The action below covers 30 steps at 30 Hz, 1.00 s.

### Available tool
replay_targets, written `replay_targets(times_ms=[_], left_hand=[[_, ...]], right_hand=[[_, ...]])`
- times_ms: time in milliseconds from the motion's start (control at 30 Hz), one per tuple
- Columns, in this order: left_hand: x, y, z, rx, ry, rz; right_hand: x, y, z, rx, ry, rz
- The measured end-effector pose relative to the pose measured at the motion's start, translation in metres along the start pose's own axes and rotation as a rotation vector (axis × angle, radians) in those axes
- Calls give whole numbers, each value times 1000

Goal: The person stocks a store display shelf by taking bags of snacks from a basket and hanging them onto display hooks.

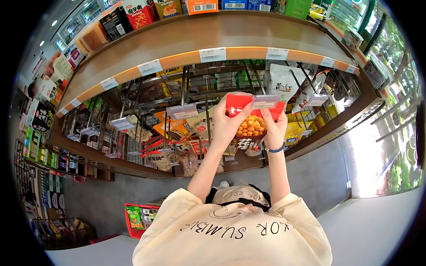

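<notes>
A snack bag (251, 126) with a red top and a picture of round golden pieces is held upright between my two hands in front of the shelf hooks. My left hand (227, 120) grips its left upper side, thumb on the front. At the bag's right upper side, my right hand (276, 128) has its fingers closed around the edge, and a dark blue band circles that wrist. A price tag holder (265, 101) at a hook's end covers part of the red top. Whether the bag hangs on that hook cannot be seen.
Metal hooks with tag holders (182, 111) stick out towards me. Behind them are a white pouch (286, 82) and an orange packet (171, 128). Overhead runs a brown shelf (186, 37) bearing boxes. A red basket (133, 221) with snacks sits at lower left.
</notes>
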State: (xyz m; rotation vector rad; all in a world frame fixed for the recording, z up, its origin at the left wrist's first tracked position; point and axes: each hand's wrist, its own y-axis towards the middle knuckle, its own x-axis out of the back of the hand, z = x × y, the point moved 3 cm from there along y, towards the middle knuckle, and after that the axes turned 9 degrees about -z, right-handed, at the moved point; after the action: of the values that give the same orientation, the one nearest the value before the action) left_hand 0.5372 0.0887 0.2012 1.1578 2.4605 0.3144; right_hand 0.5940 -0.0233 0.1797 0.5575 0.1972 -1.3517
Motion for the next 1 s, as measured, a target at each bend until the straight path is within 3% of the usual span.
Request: replay_targets(times_ms=[200, 333, 767, 1000], left_hand=[[0, 8, -7, -196, 123, -22], [0, 4, -6, -79, 97, -102], [-6, 5, -10, -71, 87, -140], [-8, 4, -5, 90, -66, -138]], right_hand=[[0, 9, -2, 20, -32, 57], [-1, 10, 2, 55, -61, 57], [-4, 14, 4, 33, 9, 55], [-4, 19, 4, 15, 7, 96]])
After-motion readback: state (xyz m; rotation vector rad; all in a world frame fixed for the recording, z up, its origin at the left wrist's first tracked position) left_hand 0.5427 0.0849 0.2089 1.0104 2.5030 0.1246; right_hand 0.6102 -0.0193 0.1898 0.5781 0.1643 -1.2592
